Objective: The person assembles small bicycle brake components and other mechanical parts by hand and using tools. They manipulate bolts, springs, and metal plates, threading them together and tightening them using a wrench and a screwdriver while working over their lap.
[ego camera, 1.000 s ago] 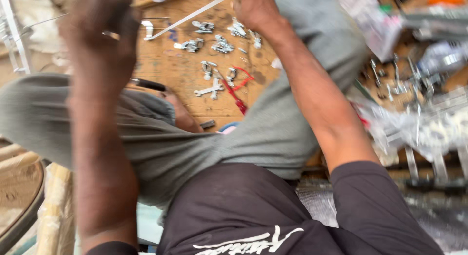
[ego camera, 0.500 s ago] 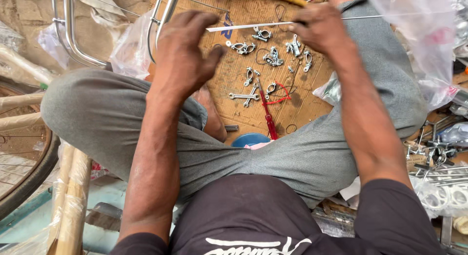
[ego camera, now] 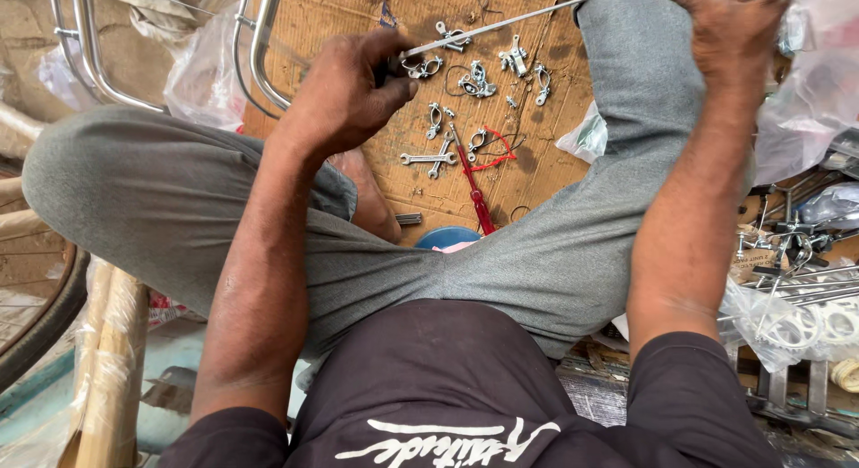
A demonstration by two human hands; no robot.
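Step in hand: you hold a thin steel rod [ego camera: 501,25] stretched between both hands, over the cardboard sheet [ego camera: 537,177] between your crossed legs; by my reading you are fitting or adjusting something at its left end.
Next move calls for: a steady right hand while the left works the end (a judgement only; the end itself is hidden).
Cardboard sheet: brown, stained, at 12 o'clock from your lap.
Rod: long, slim, bright metal, slanting up from 11 o'clock toward 1 o'clock.
Left hand [ego camera: 344,97]: clenched around the rod's lower end, thumb pressed on top.
Right hand [ego camera: 729,25]: closed at the upper end, at 1 o'clock; fingers partly out of frame, and the rod seems to run into it.
Red-handled screwdriver [ego camera: 476,195]: lying on the cardboard, near 12 o'clock.
Spanners [ego camera: 429,157]: two small ones, crossed, just left of the screwdriver.
Clamps [ego camera: 479,79]: small shiny brackets, scattered beneath the rod.
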